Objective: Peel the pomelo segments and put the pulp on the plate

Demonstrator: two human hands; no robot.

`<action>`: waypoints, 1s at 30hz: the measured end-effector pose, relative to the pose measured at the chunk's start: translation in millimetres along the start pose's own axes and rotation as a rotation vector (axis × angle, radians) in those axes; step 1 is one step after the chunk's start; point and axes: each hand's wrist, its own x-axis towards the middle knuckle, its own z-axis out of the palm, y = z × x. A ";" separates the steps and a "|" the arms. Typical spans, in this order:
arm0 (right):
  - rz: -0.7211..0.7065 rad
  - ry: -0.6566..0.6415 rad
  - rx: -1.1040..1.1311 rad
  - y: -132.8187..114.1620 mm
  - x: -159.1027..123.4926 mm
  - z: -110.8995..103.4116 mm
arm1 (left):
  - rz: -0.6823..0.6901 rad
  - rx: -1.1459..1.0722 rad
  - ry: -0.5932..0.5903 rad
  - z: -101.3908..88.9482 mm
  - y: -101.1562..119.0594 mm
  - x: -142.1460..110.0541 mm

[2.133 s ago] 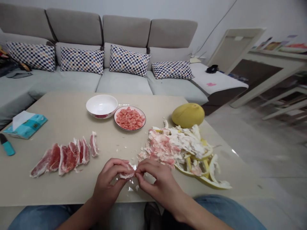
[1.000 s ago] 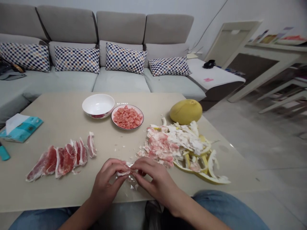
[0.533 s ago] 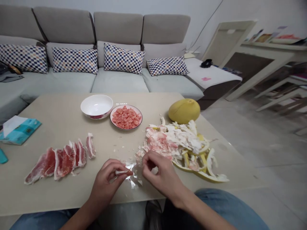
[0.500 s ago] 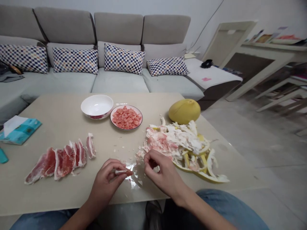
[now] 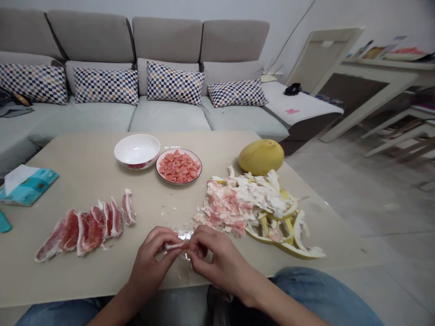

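Note:
Near the table's front edge, my left hand [image 5: 154, 256] pinches a pomelo segment [image 5: 175, 246] with pink flesh and white skin. My right hand [image 5: 215, 256] has its thumb and forefinger closed on the segment's right end, and the fingertips of both hands nearly meet there. Several unpeeled pomelo segments [image 5: 90, 228] lie in a row to the left. Beyond my hands sits a plate [image 5: 200, 174] heaped with pink pomelo pulp pieces [image 5: 179, 166]. Right of my hands spreads a pile of pink and white membrane scraps [image 5: 226, 206] and yellow-white rind [image 5: 292, 242].
A whole yellow pomelo [image 5: 261, 156] stands behind the scraps. Beside the plate is a white bowl [image 5: 137, 150]. A blue tissue pack [image 5: 32, 185] and a teal object [image 5: 4, 222] lie at the left. Behind the table [image 5: 84, 163] runs a grey sofa [image 5: 166, 115] with checkered cushions.
My right hand has moved left and down from the edge of the scrap pile to the segment. My left hand stays almost in place, holding it.

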 end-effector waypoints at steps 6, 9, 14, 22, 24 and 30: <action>0.103 0.122 -0.128 15.6 5.4 -21.2 | -0.170 -0.353 0.055 1.0 -1.9 2.6; 0.090 0.094 -0.147 22.7 4.3 -21.2 | -0.276 -0.484 0.066 -0.8 -1.7 1.2; 0.110 0.086 -0.144 17.3 1.2 -11.6 | -0.413 -0.550 -0.014 -3.7 8.6 -1.3; 0.074 0.082 -0.032 12.1 2.4 -5.5 | -0.384 -0.674 -0.066 3.0 8.7 -0.3; 0.051 0.099 0.035 8.8 2.5 -0.3 | -0.343 -0.613 -0.074 4.0 5.3 0.1; 0.058 0.088 0.188 0.1 3.9 12.3 | -0.306 -0.564 -0.078 5.5 3.1 -0.2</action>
